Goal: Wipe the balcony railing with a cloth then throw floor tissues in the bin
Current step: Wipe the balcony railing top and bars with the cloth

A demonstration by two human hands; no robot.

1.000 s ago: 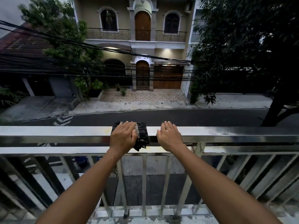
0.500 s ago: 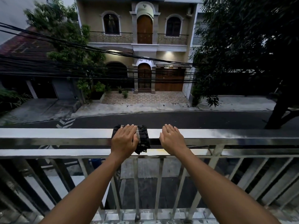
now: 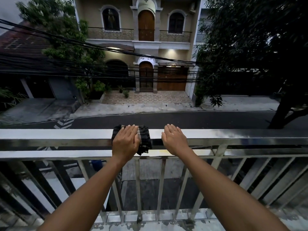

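A shiny steel balcony railing [image 3: 66, 136] runs across the head view from edge to edge. A dark striped cloth [image 3: 145, 139] is draped over its top rail near the middle. My left hand [image 3: 125, 142] lies flat on the cloth with straight fingers and presses it onto the rail. My right hand [image 3: 174, 140] rests palm down on the bare rail just right of the cloth, fingers straight, holding nothing. No tissues and no bin are in view.
Vertical steel bars [image 3: 138, 189] stand below a second rail. A pale floor ledge [image 3: 150, 224] runs along the bottom. Beyond the railing lie a street [image 3: 183, 119], a house, power cables [image 3: 83, 45] and a large tree [image 3: 258, 47] at right.
Both hands and the cloth stay in nearly the same spot on the rail. The view has shifted a little, with the railing slightly lower in the frame.
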